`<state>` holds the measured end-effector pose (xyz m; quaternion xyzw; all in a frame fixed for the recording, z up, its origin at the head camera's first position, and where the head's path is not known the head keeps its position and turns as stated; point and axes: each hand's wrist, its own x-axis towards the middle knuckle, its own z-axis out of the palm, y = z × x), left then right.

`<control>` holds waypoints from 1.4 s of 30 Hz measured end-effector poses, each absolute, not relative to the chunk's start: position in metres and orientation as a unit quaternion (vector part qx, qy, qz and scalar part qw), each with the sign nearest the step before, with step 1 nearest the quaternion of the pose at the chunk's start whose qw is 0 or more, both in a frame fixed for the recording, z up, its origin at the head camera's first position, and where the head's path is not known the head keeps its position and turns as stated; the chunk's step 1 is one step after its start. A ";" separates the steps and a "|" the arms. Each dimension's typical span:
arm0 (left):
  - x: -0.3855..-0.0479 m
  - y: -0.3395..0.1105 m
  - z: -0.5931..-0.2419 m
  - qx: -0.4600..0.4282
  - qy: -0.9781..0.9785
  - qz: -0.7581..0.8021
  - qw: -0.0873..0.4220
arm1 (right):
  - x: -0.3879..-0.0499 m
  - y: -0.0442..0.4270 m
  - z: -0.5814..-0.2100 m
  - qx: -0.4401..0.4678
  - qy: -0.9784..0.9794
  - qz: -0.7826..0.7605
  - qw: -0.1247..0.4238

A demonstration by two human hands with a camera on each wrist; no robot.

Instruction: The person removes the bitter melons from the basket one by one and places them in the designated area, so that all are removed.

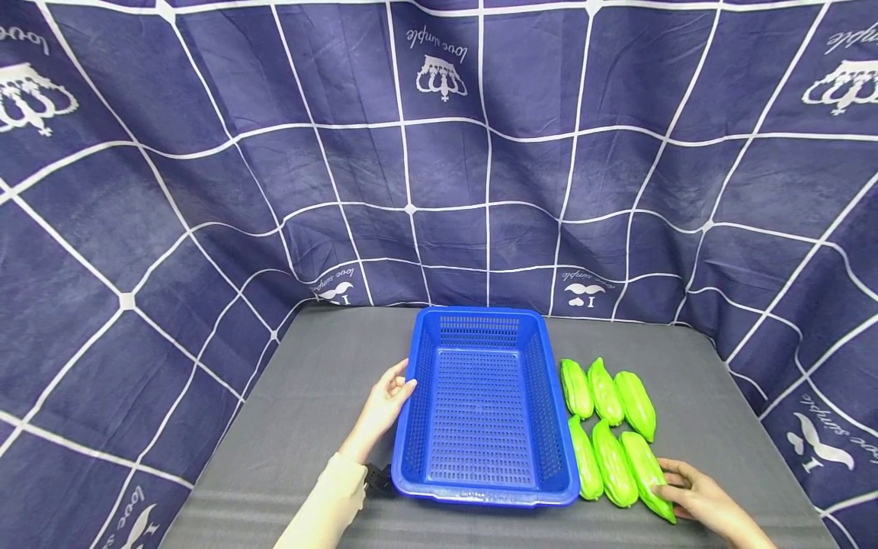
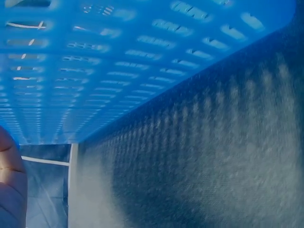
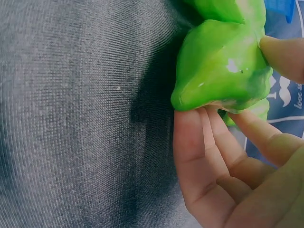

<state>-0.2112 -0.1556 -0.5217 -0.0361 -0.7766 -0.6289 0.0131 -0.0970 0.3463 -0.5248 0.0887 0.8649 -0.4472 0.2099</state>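
A blue plastic basket [image 1: 480, 496] with slotted walls stands on the grey table. My left hand [image 1: 389, 395] holds its left rim, thumb at the top edge and fingers along the outside. In the left wrist view, part of that hand [image 2: 12, 183] shows beside the basket's perforated wall [image 2: 118, 61]. To the right of the basket, my right hand [image 1: 696, 496] grips the lower end of a shiny green bitter melon [image 1: 645, 469]. The right wrist view shows thumb and fingers on opposite sides of this bitter melon [image 3: 223, 66]; whether it is lifted, I cannot tell.
Several more bitter melons [image 1: 605, 393] lie in two rows close to the basket's right wall. Grey cloth [image 1: 329, 358] covers the table. A dark blue curtain with white lines [image 1: 446, 168] hangs behind the table and along its sides.
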 end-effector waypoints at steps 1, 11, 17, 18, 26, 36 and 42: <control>-0.211 -0.156 -0.521 -0.038 -0.778 -0.627 0.014 | -0.097 0.346 -0.525 0.091 0.865 -0.446 0.209; -0.212 -0.157 -0.517 -0.052 -0.782 -0.620 0.019 | -0.097 0.342 -0.522 0.091 0.870 -0.442 0.198; -0.214 -0.158 -0.516 -0.048 -0.776 -0.629 0.016 | -0.097 0.341 -0.518 0.087 0.876 -0.439 0.180; -0.214 -0.158 -0.516 -0.047 -0.775 -0.631 0.015 | -0.097 0.340 -0.517 0.085 0.877 -0.440 0.176; -0.213 -0.156 -0.516 -0.040 -0.770 -0.636 0.013 | -0.103 0.338 -0.507 0.087 0.908 -0.380 0.155; -0.211 -0.155 -0.513 -0.029 -0.772 -0.635 0.012 | -0.109 0.321 -0.481 0.059 0.935 -0.346 0.052; -0.212 -0.156 -0.514 -0.029 -0.772 -0.635 0.000 | -0.114 0.304 -0.472 0.029 0.933 -0.357 -0.022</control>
